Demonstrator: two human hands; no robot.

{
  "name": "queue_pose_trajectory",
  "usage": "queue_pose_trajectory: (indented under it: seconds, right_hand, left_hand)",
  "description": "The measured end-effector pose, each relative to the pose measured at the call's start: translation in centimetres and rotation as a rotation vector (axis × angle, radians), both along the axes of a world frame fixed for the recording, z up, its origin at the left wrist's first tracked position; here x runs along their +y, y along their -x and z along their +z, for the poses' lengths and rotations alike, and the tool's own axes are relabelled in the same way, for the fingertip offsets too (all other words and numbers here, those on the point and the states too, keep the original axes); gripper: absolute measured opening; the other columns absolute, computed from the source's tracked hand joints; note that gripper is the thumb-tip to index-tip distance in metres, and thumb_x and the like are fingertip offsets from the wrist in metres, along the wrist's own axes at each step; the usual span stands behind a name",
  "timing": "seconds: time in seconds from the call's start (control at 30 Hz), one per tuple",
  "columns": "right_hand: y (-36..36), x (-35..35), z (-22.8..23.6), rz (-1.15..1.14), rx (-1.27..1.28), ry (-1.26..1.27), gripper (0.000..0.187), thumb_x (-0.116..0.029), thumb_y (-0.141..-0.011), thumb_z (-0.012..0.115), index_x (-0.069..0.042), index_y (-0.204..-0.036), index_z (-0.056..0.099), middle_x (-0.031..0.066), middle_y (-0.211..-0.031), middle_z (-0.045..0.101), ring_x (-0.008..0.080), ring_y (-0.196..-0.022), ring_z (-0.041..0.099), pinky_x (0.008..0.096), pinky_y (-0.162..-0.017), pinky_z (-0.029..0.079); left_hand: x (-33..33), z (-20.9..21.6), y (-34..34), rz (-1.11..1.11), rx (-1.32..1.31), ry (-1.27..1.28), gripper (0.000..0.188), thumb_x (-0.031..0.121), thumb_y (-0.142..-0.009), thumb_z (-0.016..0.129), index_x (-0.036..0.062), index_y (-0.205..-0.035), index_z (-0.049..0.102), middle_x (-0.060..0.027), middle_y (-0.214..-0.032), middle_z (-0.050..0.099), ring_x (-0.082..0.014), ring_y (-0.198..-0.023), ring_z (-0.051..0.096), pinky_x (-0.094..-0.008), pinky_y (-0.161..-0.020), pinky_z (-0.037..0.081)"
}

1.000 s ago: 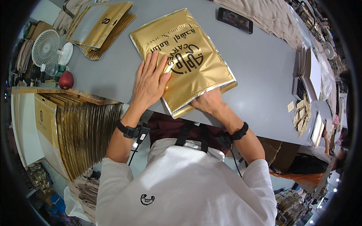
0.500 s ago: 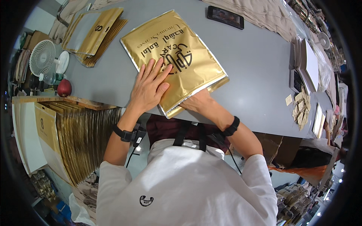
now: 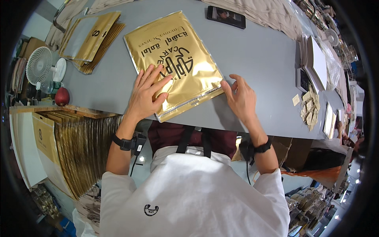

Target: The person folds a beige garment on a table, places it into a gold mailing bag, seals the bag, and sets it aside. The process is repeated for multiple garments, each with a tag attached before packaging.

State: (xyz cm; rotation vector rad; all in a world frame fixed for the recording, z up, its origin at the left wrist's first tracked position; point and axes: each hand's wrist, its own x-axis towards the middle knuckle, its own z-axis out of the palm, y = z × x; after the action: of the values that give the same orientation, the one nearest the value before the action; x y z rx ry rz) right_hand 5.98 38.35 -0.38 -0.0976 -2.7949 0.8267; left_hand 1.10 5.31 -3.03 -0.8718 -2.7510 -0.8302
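Observation:
A gold foil packaging bag [image 3: 177, 55] with black print lies slanted on the grey table. Its near end has a clear strip and a gold flap with a small slot in it. My left hand [image 3: 146, 94] rests flat on the bag's lower left part, fingers spread. Beside the bag's near right corner is my right hand [image 3: 240, 98], its thumb at the corner and its fingers loosely bent and apart. Nothing shows in the right hand's grasp. What the bag holds is hidden.
Gold bags [image 3: 90, 41] are stacked at the far left, near a white fan [image 3: 39, 65] and a red fruit [image 3: 62, 96]. More gold bags [image 3: 79, 152] stand packed below the table. A phone [image 3: 226, 17] lies at the back; tags [image 3: 310, 108] and white boxes [image 3: 316, 65] sit right.
My right hand has come out from the bag's near end and moved right to its corner. The flap now lies flat in sight. My left hand stays on the bag.

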Motion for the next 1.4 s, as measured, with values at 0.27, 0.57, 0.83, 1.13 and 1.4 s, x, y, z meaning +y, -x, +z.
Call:
queue_pose_trajectory:
  seconds: [0.27,0.57,0.83,1.13,1.4]
  right_hand:
    - [-0.4,-0.3,0.7,0.120,-0.767,0.705,0.035,-0.033,-0.102,0.067,0.000,-0.090,0.068,0.0016,-0.062,0.061,0.0109,-0.050,0.057,0.0296,-0.045,0.043]
    - [-7.1,-9.2,-0.9,0.334,-0.866,0.989,0.037,-0.026,-0.106,0.064,0.000,-0.080,0.064,0.0023,-0.065,0.064,0.0060,-0.050,0.052,0.0255,-0.046,0.039]
    - [-8.2,-9.5,-0.8,0.284,-0.755,0.998,0.040,-0.025,-0.106,0.066,-0.001,-0.073,0.063,0.0016,-0.062,0.063,0.0048,-0.052,0.050,0.0250,-0.046,0.037]
    - [-7.9,-3.8,0.3,0.168,-0.858,1.093,0.023,-0.019,-0.106,0.065,0.002,-0.099,0.071,0.0085,-0.081,0.073,0.0145,-0.067,0.070,0.0270,-0.060,0.057]
    - [-1.2,-3.2,2.7,-0.057,-0.211,1.062,0.026,-0.012,-0.098,0.076,0.000,-0.120,0.069,0.0045,-0.104,0.076,0.0090,-0.087,0.068,0.0259,-0.073,0.054]
  left_hand:
    - [0.3,0.5,-9.8,0.058,0.260,-0.404,0.012,0.004,-0.074,0.086,0.0047,-0.083,0.078,-0.0069,-0.073,0.069,-0.0235,-0.061,0.063,-0.0327,-0.059,0.050]
    - [4.8,-1.5,-15.4,0.489,-1.113,-1.140,0.033,0.032,-0.102,0.071,-0.0007,-0.104,0.076,-0.0006,-0.088,0.072,-0.0057,-0.077,0.058,-0.0233,-0.071,0.047]
    - [4.2,-0.9,-13.8,0.677,-0.915,-1.376,0.016,0.012,-0.095,0.077,-0.0022,-0.102,0.077,-0.0011,-0.089,0.073,-0.0065,-0.076,0.060,-0.0238,-0.071,0.048]
    - [-3.1,-1.3,-11.2,0.747,-0.849,-1.490,0.021,0.012,-0.094,0.073,-0.0013,-0.110,0.070,-0.0098,-0.104,0.075,-0.0183,-0.092,0.072,-0.0308,-0.080,0.057]
    - [1.1,-1.2,-13.3,0.183,-1.261,-0.955,0.032,0.024,-0.106,0.065,-0.0060,-0.106,0.075,-0.0128,-0.094,0.077,-0.0157,-0.083,0.072,-0.0300,-0.077,0.059]
